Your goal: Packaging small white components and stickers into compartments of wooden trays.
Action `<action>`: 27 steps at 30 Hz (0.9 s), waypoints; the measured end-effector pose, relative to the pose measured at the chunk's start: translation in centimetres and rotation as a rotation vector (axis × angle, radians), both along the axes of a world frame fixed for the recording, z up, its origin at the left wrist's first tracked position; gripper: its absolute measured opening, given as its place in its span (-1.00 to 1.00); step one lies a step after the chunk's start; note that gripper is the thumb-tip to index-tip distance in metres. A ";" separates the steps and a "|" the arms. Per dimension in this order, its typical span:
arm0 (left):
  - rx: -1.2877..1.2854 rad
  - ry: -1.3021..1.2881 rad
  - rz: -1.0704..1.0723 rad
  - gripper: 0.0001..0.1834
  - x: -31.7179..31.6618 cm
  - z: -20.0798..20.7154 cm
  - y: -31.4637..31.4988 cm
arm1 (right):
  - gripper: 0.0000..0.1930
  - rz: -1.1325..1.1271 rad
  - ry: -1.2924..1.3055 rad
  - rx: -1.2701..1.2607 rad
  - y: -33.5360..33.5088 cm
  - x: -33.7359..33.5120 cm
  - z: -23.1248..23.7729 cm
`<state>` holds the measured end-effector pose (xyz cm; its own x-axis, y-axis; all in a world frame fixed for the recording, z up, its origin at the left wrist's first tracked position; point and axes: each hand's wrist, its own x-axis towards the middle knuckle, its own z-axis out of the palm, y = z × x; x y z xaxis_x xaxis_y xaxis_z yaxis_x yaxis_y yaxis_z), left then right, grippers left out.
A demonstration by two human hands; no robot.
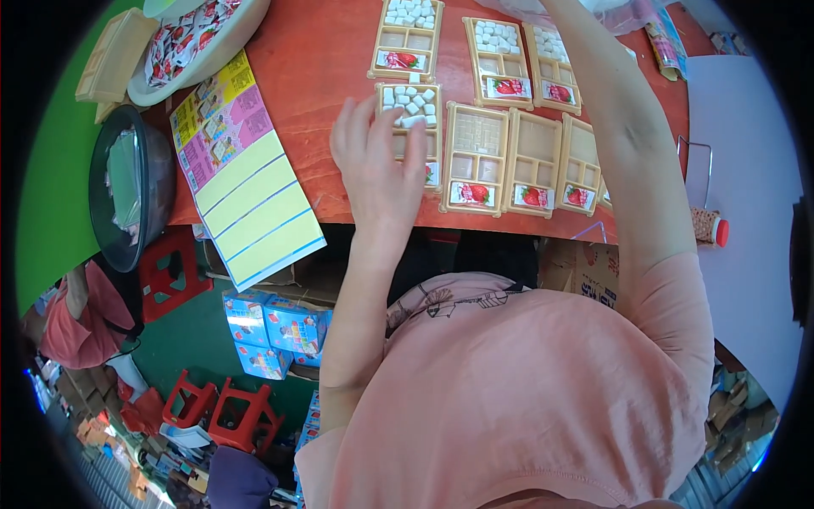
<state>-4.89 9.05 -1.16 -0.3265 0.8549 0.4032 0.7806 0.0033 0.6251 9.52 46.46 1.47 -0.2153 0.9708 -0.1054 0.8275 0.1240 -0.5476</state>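
Note:
My left hand (373,161) hovers at a beige compartment tray (438,127), fingers apart, thumb and index finger over its small white cubes (414,103), which look like marshmallows. Whether the fingertips touch the cubes I cannot tell. This hand partly hides the tray's lower compartments. My right forearm (615,110) stretches across the table to the top edge, where the right hand is out of view near a clear plastic bag (615,10). Cubes also fill the large compartment of a tray (373,51) above and a tray (471,68) to the right. Strawberry-printed sachets (472,194) lie in the trays.
On the red table (297,110), several trays without cubes (508,161) stand in a row, partly behind my right arm. At left are a white basin (242,51) of sachets, a dark bowl (165,187), and a printed sheet (254,212) overhanging the edge. Red stools (242,416) stand below.

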 end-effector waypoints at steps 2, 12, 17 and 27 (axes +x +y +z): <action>0.049 0.009 -0.015 -0.66 -0.1 0.7 2.4 | -0.81 0.129 0.042 0.502 1.1 1.8 -2.2; -0.072 0.177 0.108 -0.78 -1.0 -0.2 6.7 | -0.74 0.243 0.512 -0.150 -14.9 0.9 3.5; -0.049 -0.133 0.054 -0.81 -3.6 -0.2 4.8 | -0.71 0.485 0.436 -0.345 -22.6 -0.6 1.8; 0.074 0.038 -0.007 -0.75 -1.6 -1.2 0.5 | -0.74 0.553 0.312 -0.008 -24.5 -0.5 -0.5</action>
<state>-6.47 9.57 -2.34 -0.3041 0.8244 0.4774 0.8034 -0.0473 0.5935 9.00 21.92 0.98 -0.7065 0.7068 0.0360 0.4439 0.4822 -0.7553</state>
